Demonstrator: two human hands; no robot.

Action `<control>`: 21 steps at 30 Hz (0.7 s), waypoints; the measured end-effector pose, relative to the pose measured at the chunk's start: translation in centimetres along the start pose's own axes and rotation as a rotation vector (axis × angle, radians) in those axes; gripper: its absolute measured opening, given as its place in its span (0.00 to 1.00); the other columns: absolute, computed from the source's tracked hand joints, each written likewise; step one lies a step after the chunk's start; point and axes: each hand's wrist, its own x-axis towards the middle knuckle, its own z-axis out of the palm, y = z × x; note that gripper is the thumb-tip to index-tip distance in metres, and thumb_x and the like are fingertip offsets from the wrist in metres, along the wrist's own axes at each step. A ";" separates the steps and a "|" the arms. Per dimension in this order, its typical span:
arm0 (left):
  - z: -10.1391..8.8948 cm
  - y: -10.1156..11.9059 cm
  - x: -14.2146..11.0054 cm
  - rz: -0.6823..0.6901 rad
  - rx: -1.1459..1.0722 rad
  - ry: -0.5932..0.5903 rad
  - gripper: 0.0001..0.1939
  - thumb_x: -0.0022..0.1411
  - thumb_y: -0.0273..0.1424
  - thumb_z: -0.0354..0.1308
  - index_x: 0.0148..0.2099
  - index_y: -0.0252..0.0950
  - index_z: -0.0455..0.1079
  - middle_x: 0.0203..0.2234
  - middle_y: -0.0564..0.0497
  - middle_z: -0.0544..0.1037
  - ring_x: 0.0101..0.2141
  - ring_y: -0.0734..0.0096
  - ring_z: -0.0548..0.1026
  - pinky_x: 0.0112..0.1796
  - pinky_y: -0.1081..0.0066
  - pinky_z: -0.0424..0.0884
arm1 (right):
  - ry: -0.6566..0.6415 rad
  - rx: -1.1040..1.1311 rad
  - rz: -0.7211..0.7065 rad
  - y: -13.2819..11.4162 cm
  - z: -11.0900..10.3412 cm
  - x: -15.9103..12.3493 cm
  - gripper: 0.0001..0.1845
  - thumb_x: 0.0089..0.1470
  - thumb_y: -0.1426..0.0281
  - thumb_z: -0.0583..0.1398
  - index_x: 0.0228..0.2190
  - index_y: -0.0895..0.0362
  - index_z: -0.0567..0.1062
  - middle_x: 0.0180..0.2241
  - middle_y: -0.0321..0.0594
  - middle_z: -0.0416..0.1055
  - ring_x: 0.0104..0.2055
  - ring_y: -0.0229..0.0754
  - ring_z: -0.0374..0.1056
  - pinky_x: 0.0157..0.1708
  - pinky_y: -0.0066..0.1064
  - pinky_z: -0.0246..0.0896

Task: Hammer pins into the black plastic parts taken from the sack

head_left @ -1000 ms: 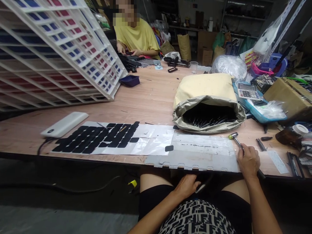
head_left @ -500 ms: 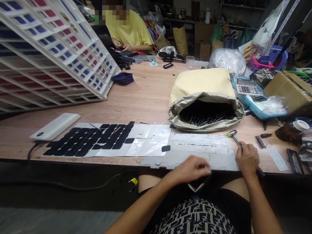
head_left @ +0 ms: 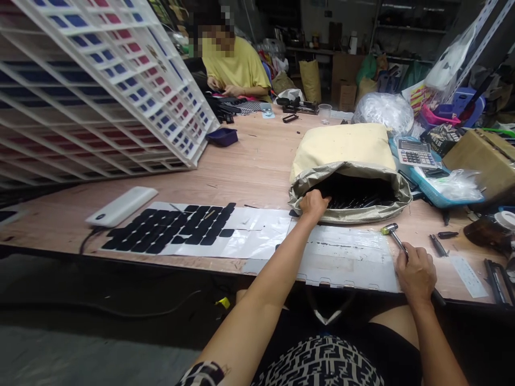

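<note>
My left hand [head_left: 315, 205] is at the left side of the mouth of a cream sack [head_left: 341, 145]. Its fingers are mostly hidden, so whether they grip anything does not show. Inside the sack lie many thin, dark, shiny pieces [head_left: 362, 199]. At the right, my right hand [head_left: 416, 273] is closed round the handle of a small hammer [head_left: 389, 229] with a yellow and metal head. The hammer rests low over the table, beside a grey-white board [head_left: 350, 262]. Left of my forearm, flat black rounded pieces [head_left: 140, 228] lie in rows on a white sheet [head_left: 249, 236].
A white plastic crate [head_left: 189, 155] leans at the left, near a small dark tray [head_left: 222, 136] and a white device [head_left: 123, 206] with a cable. Right of the sack are a calculator [head_left: 416, 154], a blue basket [head_left: 446, 195] and a brown jar [head_left: 486, 233]. Across the table sits a person in yellow [head_left: 237, 67].
My left hand has gone from above my lap, at the table's front edge, forward to the sack's mouth. My right hand still holds the hammer. The view has shifted slightly left.
</note>
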 end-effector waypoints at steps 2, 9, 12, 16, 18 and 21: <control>-0.3 -0.5 -0.5 0.048 -0.027 0.045 0.14 0.60 0.42 0.63 0.41 0.37 0.75 0.41 0.40 0.79 0.44 0.51 0.77 0.41 0.61 0.70 | 0.003 -0.003 -0.001 0.0 0.0 0.0 0.14 0.60 0.68 0.55 0.44 0.55 0.77 0.33 0.42 0.68 0.36 0.44 0.59 0.34 0.34 0.48; -1.4 -3.7 -6.8 0.729 -0.265 -0.083 0.08 0.62 0.37 0.63 0.39 0.38 0.71 0.35 0.52 0.75 0.35 0.69 0.73 0.35 0.71 0.67 | 0.000 -0.004 -0.002 0.1 0.0 0.0 0.14 0.60 0.67 0.55 0.44 0.55 0.77 0.33 0.42 0.68 0.36 0.44 0.58 0.34 0.34 0.47; -0.3 -5.8 -8.8 0.809 -0.270 -0.267 0.08 0.59 0.35 0.65 0.38 0.38 0.72 0.34 0.53 0.75 0.34 0.70 0.72 0.34 0.71 0.66 | -0.013 -0.005 0.006 0.1 0.0 0.1 0.14 0.61 0.67 0.55 0.44 0.55 0.77 0.34 0.42 0.69 0.36 0.44 0.58 0.35 0.34 0.48; 1.4 -7.4 -9.4 0.717 -0.305 -0.259 0.09 0.57 0.35 0.66 0.38 0.38 0.73 0.33 0.53 0.73 0.37 0.67 0.71 0.37 0.69 0.66 | -0.057 0.022 0.014 0.3 -0.1 0.2 0.15 0.61 0.67 0.54 0.44 0.55 0.78 0.34 0.43 0.70 0.37 0.44 0.59 0.36 0.34 0.50; 1.7 -7.6 -9.3 0.693 -0.333 -0.268 0.10 0.56 0.35 0.68 0.39 0.39 0.74 0.33 0.53 0.73 0.37 0.67 0.71 0.37 0.68 0.66 | -0.072 0.065 0.023 0.3 -0.2 0.3 0.16 0.61 0.66 0.54 0.44 0.56 0.78 0.35 0.43 0.70 0.38 0.45 0.60 0.37 0.34 0.51; 1.5 -7.5 -9.0 0.673 -0.373 -0.309 0.12 0.53 0.34 0.69 0.40 0.39 0.75 0.34 0.54 0.72 0.36 0.68 0.71 0.37 0.69 0.66 | -0.058 0.197 0.063 -0.5 -1.1 0.1 0.17 0.62 0.66 0.53 0.45 0.56 0.78 0.35 0.44 0.71 0.39 0.45 0.63 0.40 0.35 0.56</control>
